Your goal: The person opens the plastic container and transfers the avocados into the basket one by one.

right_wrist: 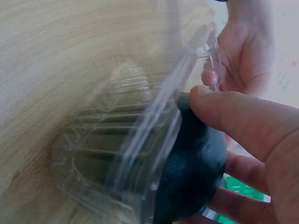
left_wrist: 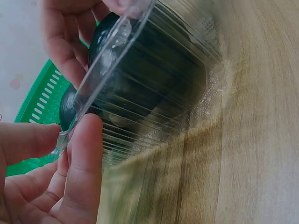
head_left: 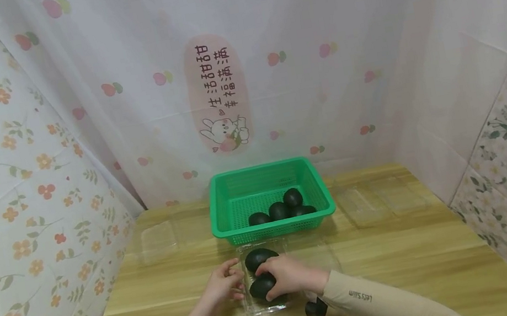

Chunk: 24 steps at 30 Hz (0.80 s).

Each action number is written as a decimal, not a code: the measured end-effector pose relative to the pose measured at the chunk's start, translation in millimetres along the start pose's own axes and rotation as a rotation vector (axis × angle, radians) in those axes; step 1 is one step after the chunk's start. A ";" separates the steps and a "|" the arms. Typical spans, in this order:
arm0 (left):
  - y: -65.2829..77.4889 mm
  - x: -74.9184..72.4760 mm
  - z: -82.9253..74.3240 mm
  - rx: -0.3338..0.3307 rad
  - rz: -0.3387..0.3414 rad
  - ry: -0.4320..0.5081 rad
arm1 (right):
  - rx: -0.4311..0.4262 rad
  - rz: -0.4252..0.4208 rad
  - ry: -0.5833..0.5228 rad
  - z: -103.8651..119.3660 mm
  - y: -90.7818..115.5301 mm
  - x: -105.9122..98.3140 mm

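In the head view a clear plastic clamshell box (head_left: 264,311) lies on the table in front of me. Two dark avocados sit in it, a far one (head_left: 257,258) and a near one (head_left: 258,287). My right hand (head_left: 287,274) grips the near avocado from its right side, thumb and fingers spread round it. The left wrist view shows my left hand (left_wrist: 51,172) pinching the box's rim (left_wrist: 100,77) between thumb and finger. Through the ribbed wall of the box, dark avocado skin shows in both wrist views.
Behind the box stands a green plastic basket (head_left: 221,202) with several more avocados (head_left: 278,211) at its near right. Clear plastic boxes lie at the table's back left (head_left: 158,236) and back right (head_left: 361,201). Patterned curtains (head_left: 302,88) hang behind and at the sides.
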<state>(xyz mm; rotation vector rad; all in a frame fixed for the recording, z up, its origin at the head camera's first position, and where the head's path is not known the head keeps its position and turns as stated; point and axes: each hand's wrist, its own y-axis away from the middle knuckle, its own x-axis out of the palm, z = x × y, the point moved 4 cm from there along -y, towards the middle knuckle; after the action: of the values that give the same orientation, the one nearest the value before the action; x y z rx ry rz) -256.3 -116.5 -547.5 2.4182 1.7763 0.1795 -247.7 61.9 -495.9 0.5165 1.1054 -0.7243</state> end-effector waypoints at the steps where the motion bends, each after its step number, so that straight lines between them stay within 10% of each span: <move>1: -0.5 0.4 -0.1 0.000 0.002 -0.001 | -0.001 0.007 -0.003 -0.4 0.0 1.1; 24: -0.1 0.0 -0.8 0.003 -0.004 -0.022 | -0.018 0.071 -0.071 -2.9 -7.6 11.9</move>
<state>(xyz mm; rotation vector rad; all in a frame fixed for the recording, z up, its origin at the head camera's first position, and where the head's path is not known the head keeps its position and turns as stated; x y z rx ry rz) -256.5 -116.5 -546.7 2.4090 1.7739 0.1498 -252.0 55.7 -508.1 0.5081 1.0215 -0.6651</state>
